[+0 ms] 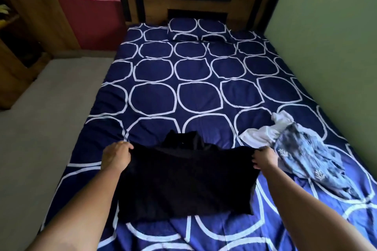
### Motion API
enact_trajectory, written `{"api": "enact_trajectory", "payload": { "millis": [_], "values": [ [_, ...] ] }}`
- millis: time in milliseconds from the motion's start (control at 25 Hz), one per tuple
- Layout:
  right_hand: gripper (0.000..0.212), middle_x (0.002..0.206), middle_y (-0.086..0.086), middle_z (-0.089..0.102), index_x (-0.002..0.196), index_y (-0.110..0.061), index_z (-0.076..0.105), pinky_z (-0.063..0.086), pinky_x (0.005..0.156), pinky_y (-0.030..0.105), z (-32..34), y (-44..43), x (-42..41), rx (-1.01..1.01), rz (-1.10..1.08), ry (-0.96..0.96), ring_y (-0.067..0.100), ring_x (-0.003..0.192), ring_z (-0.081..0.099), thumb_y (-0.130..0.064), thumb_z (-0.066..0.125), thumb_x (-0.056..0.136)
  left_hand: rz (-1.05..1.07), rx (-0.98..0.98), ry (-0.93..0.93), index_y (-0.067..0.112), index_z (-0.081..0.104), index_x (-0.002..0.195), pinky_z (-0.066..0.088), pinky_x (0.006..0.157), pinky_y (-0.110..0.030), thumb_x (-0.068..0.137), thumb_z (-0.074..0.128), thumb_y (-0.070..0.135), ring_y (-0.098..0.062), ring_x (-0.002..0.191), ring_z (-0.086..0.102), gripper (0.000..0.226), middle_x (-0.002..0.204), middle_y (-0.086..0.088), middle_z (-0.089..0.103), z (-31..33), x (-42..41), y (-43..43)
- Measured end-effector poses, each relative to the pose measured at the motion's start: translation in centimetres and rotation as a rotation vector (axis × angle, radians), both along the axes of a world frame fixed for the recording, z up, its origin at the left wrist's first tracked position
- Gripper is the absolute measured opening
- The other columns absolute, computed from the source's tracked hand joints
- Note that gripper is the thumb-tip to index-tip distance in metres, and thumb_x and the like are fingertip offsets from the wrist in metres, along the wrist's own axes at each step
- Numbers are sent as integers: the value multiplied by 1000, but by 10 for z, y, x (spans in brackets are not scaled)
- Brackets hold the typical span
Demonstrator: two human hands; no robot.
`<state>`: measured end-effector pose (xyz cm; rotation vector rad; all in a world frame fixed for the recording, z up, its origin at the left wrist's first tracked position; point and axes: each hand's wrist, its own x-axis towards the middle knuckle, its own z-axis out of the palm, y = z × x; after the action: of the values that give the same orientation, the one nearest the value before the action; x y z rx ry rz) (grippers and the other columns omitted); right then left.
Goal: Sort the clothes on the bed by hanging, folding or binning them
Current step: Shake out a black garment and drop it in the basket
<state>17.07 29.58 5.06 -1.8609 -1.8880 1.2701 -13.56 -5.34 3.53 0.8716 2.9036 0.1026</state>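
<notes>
As left hand [116, 156] and right hand [265, 158] pinch, black cloth [183, 185] drapes.

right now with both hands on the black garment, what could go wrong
1. The left hand and right hand each hold only an edge of the black garment; if either grip slips, the fold may come out crooked.
2. The right hand is close beside the white and blue clothes pile, so a pull might snag or drag it.

Open bedsheet [195, 96] ahead; clothes pile [302, 149] right
</notes>
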Motion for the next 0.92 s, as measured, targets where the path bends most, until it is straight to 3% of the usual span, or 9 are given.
{"api": "enact_trajectory", "payload": {
  "millis": [120,200,280,360,440,520,640,760,920],
  "values": [
    [7,72,6,59,74,-13,58,51,55,25,-27,33,-34,11,115,-51,30,72,65,-15,54,79,-7,-108,69,32,59,125,35,103,-38,88,55,23,-19,115,55,38,127,6,59,-15,-27,33],
    [28,88,5,58,102,-16,64,50,65,26,-37,36,-51,79,175,-34,30,90,63,-14,56,75,27,-152,34,33,42,141,18,115,-48,89,56,30,-21,137,35,54,148,2,39,-31,-37,47],
    [76,126,8,47,147,-10,24,41,99,35,-65,20,-61,106,251,-32,24,116,49,-8,63,82,46,-166,7,35,21,150,1,116,-54,89,58,39,-25,148,3,71,161,0,5,-60,-34,58],
    [96,156,13,19,152,-11,-4,24,114,37,-95,-21,-59,166,447,-235,29,141,26,-20,65,85,-48,-57,67,28,30,149,10,114,-57,84,65,40,-29,148,7,75,161,-5,8,-97,0,63],
    [92,160,7,-3,151,-15,-12,13,117,35,-138,-71,-46,235,725,-338,25,148,1,-38,54,91,-212,54,16,21,40,145,29,108,-58,82,66,41,-32,142,28,71,158,-8,22,-141,57,57],
    [83,159,-3,-12,150,-20,-14,8,118,34,-176,-112,-29,211,829,-360,18,147,-12,-57,29,89,-305,46,-186,25,35,146,30,106,-52,93,39,52,-30,136,38,60,156,-4,25,-174,111,38],
    [93,158,-7,-3,151,-24,-2,16,116,37,-215,-125,17,237,727,-456,18,148,3,-75,-8,74,-187,16,-273,32,18,151,34,102,-47,96,6,60,-29,127,51,63,148,-7,42,-212,138,-12],
    [74,153,1,32,148,-21,19,26,111,38,-225,-109,61,268,605,-542,21,139,35,-66,6,91,-16,-51,-252,24,26,147,38,100,-45,96,4,60,-33,122,55,66,142,-13,48,-220,137,-42],
    [65,159,0,14,152,-18,16,8,117,38,-216,-103,61,268,439,-539,18,147,13,-23,34,90,248,110,-201,16,47,139,31,101,-53,95,26,48,-39,128,45,58,147,-16,42,-205,144,-34]
  ]
}}
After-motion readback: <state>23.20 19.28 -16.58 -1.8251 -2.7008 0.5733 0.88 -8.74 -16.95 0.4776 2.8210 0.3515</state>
